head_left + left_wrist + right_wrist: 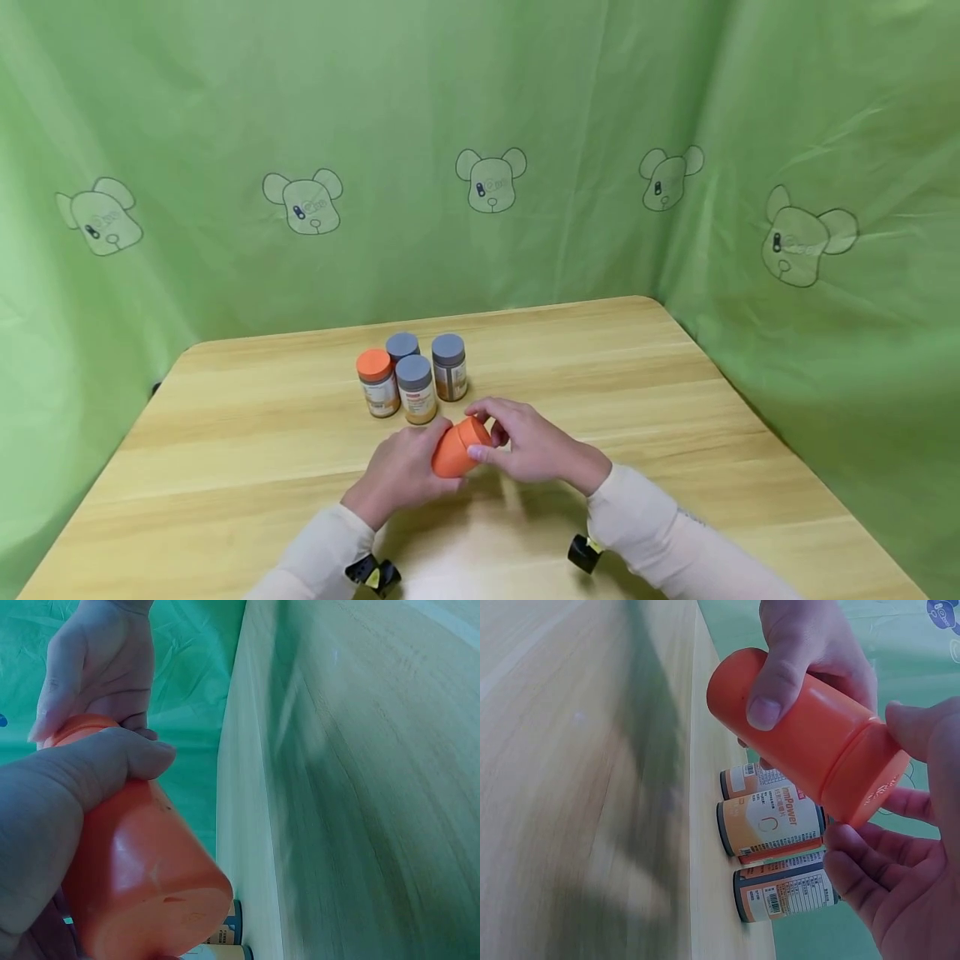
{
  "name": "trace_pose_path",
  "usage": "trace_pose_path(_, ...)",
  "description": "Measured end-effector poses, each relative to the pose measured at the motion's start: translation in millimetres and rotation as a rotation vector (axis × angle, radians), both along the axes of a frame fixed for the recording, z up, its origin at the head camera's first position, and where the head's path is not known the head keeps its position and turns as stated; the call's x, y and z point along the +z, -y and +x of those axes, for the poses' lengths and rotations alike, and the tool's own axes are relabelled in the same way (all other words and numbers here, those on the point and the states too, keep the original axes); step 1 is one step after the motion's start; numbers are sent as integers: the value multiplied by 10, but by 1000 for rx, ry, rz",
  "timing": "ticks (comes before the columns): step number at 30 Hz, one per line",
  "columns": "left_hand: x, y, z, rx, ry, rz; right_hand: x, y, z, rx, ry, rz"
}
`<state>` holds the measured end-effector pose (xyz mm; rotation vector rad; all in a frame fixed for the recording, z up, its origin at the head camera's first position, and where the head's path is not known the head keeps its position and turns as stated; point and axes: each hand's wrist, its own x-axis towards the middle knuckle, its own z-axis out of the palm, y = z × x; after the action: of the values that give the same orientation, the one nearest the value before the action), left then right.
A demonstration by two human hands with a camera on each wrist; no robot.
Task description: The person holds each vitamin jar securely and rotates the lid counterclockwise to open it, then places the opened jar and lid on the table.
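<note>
The left grip (401,468) is clasping, its thumb (112,761) extended. The right grip (531,443) is pinching, fingers (857,853) bent. Both forearms (326,546) are slanting inward.

The bottle (802,727) and its cap (859,772) are both orange. Three jars (417,405) have grey-blue lids (448,347); one jar (381,397) has an orange lid (374,364). The table (600,367) is pale yellow with wood grain. The curtain (390,92) is green, with outlined bear heads (491,185). The sleeves (637,521) are off-white.

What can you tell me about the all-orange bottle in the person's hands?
The orange bottle looks like smooth plastic: a plain cylinder with a matching cap on, faintly marked on top. Tilted, it is held above the table; the left hand grips its body, and the right hand holds the cap.
</note>
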<state>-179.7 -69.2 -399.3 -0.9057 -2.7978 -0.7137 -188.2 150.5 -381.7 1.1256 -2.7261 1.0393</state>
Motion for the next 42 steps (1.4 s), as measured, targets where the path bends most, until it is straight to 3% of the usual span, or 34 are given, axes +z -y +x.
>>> trace_pose_path(6, 14, -38, -24, -5, -4, 24, 38, -15, 2, -42, 3, 3)
trace_pose_path(12, 15, -11, -2, 8, 4, 11, 36, 8, 9, -7, 5, 5)
trace_pose_path(18, 37, -1, -24, 3, -37, 12, 29, 1, -20, -30, -40, 2)
trace_pose_path(33, 7, -5, 17, 1, -18, -9, 19, -8, 34, 13, -29, 16)
trace_pose_path(42, 43, -16, -3, 0, -34, -4, 44, -14, 8, -13, -3, 13)
